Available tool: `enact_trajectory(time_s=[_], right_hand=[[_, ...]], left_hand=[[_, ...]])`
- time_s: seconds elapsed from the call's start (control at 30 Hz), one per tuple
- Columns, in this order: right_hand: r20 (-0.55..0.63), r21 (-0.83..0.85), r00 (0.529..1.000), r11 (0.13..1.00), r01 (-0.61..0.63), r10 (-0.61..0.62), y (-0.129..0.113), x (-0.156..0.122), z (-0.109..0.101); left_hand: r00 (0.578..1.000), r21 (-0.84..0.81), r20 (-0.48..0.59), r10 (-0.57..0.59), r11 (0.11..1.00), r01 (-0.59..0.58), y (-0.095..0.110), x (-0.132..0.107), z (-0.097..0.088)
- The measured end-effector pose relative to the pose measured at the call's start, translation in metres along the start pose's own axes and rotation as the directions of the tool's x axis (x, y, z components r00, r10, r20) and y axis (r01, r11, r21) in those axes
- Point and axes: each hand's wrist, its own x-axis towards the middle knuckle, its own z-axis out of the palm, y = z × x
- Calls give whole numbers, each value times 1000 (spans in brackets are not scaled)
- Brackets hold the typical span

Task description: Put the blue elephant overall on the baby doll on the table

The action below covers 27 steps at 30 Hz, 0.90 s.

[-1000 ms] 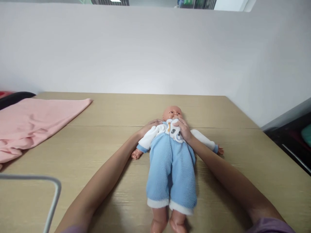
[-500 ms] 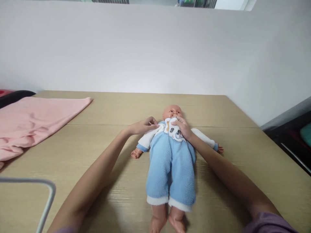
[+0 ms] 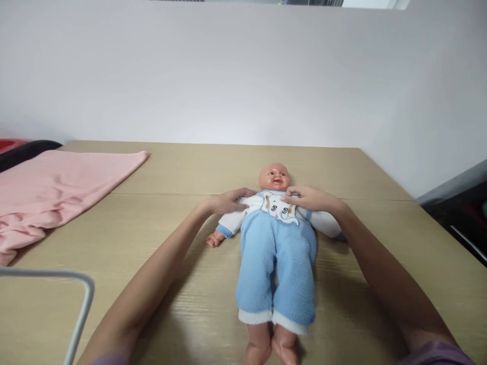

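A bald baby doll (image 3: 274,176) lies on its back on the table, head away from me. It wears a fleecy outfit (image 3: 276,248) with blue trousers, white sleeves and an elephant face on the chest. At the doll's shoulder on the left side, my left hand (image 3: 230,201) has its thumb and fingers closed around the sleeve top. My right hand (image 3: 312,197) is bent over the opposite shoulder, thumb and forefinger pinching the outfit near the neck. The doll's hand on that side is hidden behind my forearm.
A pink cloth (image 3: 76,187) lies creased on the left of the wooden table (image 3: 182,167). A pale bent tube (image 3: 81,304) crosses the lower left corner. Behind the table stands a white wall (image 3: 228,76). Dark objects sit beyond the right edge.
My right hand has moved from the middle of the chest out to the shoulder on the right, uncovering the doll's mouth and the elephant face. My left hand stays at its shoulder.
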Motion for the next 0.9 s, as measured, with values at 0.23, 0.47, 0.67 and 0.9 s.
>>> enact_trajectory(time_s=[0.23,0.47,0.67,0.9], right_hand=[[33,118,999,992,39,-43,6,3,4],[34,163,998,986,43,-49,13,5,7],[51,165,998,986,11,-19,11,4,7],[46,215,998,976,41,-52,17,6,8]], left_hand=[[981,29,-74,-180,983,182,11,-15,-11],[940,197,48,-339,925,323,33,-33,-21],[885,442,14,-465,797,412,36,-34,-24],[873,440,-50,-484,774,455,39,-32,-21]])
